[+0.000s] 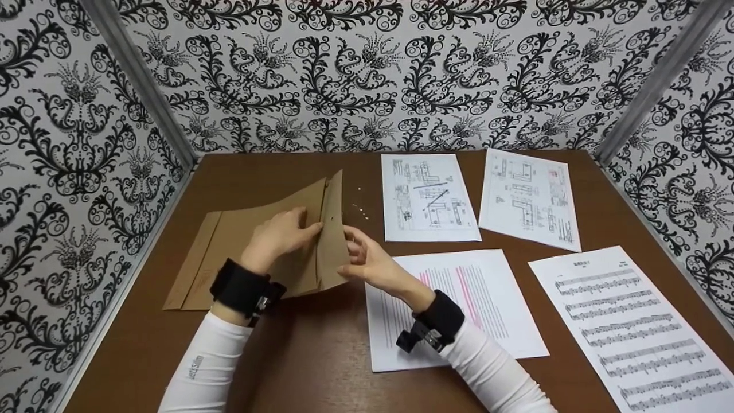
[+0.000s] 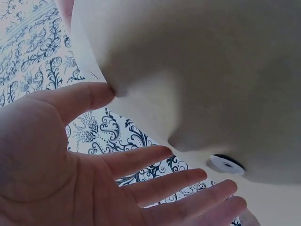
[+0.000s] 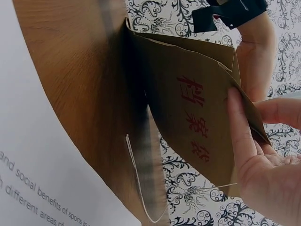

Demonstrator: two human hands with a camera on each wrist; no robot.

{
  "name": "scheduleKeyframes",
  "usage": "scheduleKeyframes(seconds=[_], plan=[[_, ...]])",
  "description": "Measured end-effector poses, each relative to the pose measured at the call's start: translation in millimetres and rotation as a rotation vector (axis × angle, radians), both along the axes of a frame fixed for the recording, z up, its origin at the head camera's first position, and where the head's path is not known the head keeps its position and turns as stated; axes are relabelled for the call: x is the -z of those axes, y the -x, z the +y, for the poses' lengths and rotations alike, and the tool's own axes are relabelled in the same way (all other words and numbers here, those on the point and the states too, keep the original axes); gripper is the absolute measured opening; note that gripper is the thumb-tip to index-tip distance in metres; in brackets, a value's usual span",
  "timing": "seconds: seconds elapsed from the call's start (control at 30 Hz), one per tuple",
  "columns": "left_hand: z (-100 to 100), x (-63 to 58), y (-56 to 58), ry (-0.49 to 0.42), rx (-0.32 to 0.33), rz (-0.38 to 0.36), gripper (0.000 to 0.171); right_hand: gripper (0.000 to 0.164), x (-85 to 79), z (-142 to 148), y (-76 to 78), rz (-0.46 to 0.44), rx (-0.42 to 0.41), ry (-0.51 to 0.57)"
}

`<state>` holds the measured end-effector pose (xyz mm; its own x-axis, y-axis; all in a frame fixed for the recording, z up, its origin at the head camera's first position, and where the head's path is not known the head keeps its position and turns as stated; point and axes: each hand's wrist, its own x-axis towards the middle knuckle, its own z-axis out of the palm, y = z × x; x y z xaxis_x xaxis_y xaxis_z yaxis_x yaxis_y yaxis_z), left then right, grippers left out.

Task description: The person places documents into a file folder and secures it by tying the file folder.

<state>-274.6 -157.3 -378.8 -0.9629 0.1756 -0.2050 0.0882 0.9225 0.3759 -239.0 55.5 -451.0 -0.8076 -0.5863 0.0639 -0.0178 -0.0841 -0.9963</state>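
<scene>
A brown paper document envelope (image 1: 252,215) lies at the left of the table, its right end raised and bent up. Red characters (image 3: 190,117) show on its face in the right wrist view. My right hand (image 1: 378,264) pinches the envelope's flap (image 1: 332,241) between thumb and fingers. With its fingers spread and fairly straight, my left hand (image 1: 281,235) touches the panel beside the flap. A white round button (image 2: 228,164) sits on the paper near those fingertips. Thin white string (image 3: 136,174) hangs by the envelope. The envelope's inside is hidden.
Two technical drawing sheets (image 1: 430,198) (image 1: 530,198) lie at the back right. A text page with pink highlighting (image 1: 453,310) lies under my right forearm. Sheet music (image 1: 636,327) lies at the front right. Patterned walls (image 1: 367,74) enclose the brown table (image 1: 321,355).
</scene>
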Motion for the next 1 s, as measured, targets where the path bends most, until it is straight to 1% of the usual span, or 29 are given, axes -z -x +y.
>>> scheduleKeyframes(seconds=[0.17, 0.23, 0.33, 0.37, 0.47, 0.53, 0.63, 0.77, 0.87, 1.0], plan=[[8.0, -4.5, 0.7, 0.031, -0.009, 0.067, 0.062, 0.084, 0.0, -0.6, -0.3, -0.009, 0.009, 0.000], [11.6, -7.4, 0.5, 0.048, -0.023, 0.103, 0.052, 0.084, 0.4, -0.5, 0.0, -0.013, 0.010, 0.005], [16.2, -11.9, -1.1, 0.068, -0.047, 0.169, 0.032, 0.083, 1.0, 0.0, 0.2, -0.015, 0.011, 0.010], [17.5, -13.0, -1.9, 0.071, -0.055, 0.194, 0.029, 0.082, 1.0, -0.1, 0.2, -0.015, 0.009, 0.012], [20.6, -15.1, -4.0, 0.071, -0.065, 0.263, 0.031, 0.082, 0.1, -0.7, -0.3, -0.022, 0.010, 0.017], [22.4, -15.6, -5.7, 0.064, -0.068, 0.296, 0.032, 0.082, 0.0, -1.4, -0.5, -0.031, 0.014, 0.018], [24.4, -15.1, -9.2, 0.063, -0.063, 0.334, 0.024, 0.082, 0.2, -3.1, -1.7, -0.051, 0.031, 0.020], [25.3, -14.0, -14.0, 0.084, -0.047, 0.388, 0.014, 0.083, -1.1, -6.3, -3.7, -0.083, 0.053, 0.005], [25.8, -14.2, -16.5, 0.103, -0.027, 0.417, 0.012, 0.081, -3.2, -8.4, -4.3, -0.098, 0.071, -0.020], [27.0, -15.4, -19.3, 0.118, -0.010, 0.436, 0.012, 0.077, -7.2, -12.1, -0.3, -0.112, 0.100, -0.053]])
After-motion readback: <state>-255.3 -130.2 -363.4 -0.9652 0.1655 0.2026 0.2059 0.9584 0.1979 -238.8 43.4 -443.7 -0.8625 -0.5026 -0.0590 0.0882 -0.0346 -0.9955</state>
